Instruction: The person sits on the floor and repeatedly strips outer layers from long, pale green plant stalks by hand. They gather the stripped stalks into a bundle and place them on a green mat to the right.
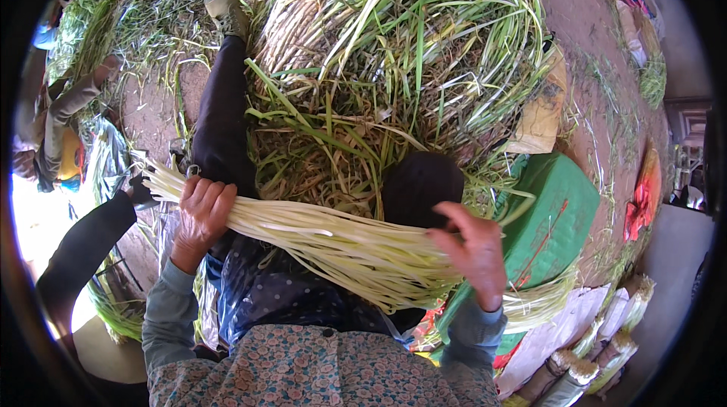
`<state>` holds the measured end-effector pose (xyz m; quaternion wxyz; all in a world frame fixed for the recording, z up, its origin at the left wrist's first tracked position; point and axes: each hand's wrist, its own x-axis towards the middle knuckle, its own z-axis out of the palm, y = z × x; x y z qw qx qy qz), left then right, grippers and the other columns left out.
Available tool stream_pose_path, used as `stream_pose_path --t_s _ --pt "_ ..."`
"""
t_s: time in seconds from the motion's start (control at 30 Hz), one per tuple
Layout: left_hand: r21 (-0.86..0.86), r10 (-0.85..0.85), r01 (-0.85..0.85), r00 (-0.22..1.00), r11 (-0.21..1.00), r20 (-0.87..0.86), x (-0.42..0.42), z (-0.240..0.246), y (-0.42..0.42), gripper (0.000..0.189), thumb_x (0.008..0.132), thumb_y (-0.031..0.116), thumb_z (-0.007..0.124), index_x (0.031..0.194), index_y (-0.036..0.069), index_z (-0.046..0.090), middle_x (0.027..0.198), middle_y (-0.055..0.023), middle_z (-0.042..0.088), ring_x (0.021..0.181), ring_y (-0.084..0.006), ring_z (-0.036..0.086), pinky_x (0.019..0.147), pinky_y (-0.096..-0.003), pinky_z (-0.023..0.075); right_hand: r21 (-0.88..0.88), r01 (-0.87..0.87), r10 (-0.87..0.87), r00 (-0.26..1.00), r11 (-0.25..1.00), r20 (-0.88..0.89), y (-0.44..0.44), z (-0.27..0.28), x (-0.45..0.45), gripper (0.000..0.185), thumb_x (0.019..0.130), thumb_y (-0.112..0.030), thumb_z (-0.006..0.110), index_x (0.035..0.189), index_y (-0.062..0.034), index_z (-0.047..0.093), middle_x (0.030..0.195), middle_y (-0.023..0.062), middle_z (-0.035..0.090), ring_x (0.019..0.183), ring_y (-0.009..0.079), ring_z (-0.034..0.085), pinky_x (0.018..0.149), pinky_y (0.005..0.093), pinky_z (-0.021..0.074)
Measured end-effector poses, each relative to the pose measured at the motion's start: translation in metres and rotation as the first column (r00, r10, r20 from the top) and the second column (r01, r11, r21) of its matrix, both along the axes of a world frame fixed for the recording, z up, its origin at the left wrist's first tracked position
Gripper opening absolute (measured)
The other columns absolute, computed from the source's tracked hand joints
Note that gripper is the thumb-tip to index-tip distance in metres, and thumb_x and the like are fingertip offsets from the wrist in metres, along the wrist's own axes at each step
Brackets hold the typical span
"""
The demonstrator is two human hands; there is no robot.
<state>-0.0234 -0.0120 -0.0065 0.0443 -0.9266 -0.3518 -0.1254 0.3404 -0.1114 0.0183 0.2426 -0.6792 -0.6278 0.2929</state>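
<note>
A long bunch of pale yellow-green stalks [335,236], which look like blanched garlic chives, lies across my lap. My left hand [205,214] is wrapped around it near the white root ends, which stick out to the left. Over the leafy right end is my right hand [474,251], thumb and fingers spread and slightly blurred. Whether it touches the leaves cannot be made out. One loose yellow-green leaf [519,208] curves out beside its wrist. Beneath the bunch, a dark polka-dot plastic apron [318,293] covers my lap.
A big heap of green and dried leaves [397,66] fills the floor between my legs. At right are a green cloth-covered block [551,219], more pale stalks [539,299] and several wrapped bundles [573,373]. Other people's legs [85,259] show at left, near green bundles [108,151].
</note>
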Motion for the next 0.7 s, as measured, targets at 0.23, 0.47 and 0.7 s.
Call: stream_pose_path --t_s 0.23,0.47,0.7 --pt "-0.120 -0.010 0.001 0.997 0.993 -0.074 0.004 0.005 0.001 0.022 0.064 0.010 0.053 0.083 0.001 0.052 0.070 -0.0104 0.048 0.066 -0.0270 0.050 0.070 -0.0407 0.0423 0.192 0.390 -0.423 0.888 0.901 0.182 -0.032 -0.022 0.059 0.014 0.080 -0.009 0.062 0.092 -0.0019 0.060 0.059 0.0131 0.053 0.045 0.0166 0.047 0.045 0.0305 0.0371" --pt "-0.045 -0.026 0.025 1.000 0.999 -0.013 0.001 -0.007 0.000 0.021 0.063 0.008 0.053 0.082 0.000 0.052 0.072 -0.0124 0.050 0.066 -0.0289 0.050 0.071 -0.0413 0.0430 0.315 0.526 -0.613 0.660 0.790 0.435 -0.090 -0.036 0.121 0.017 0.083 -0.010 0.059 0.096 -0.0002 0.060 0.075 0.0151 0.062 0.062 0.0188 0.060 0.055 0.0323 0.0467" --pt "-0.047 -0.052 0.050 0.998 0.998 -0.034 -0.002 -0.010 0.005 0.022 0.063 0.007 0.053 0.083 -0.001 0.051 0.072 -0.0140 0.048 0.068 -0.0310 0.050 0.071 -0.0417 0.0425 0.264 0.580 -0.602 0.799 0.771 0.000 -0.071 -0.007 0.082 0.028 0.079 -0.011 0.062 0.105 0.0002 0.058 0.103 0.0143 0.060 0.092 0.0228 0.058 0.075 0.0344 0.0482"
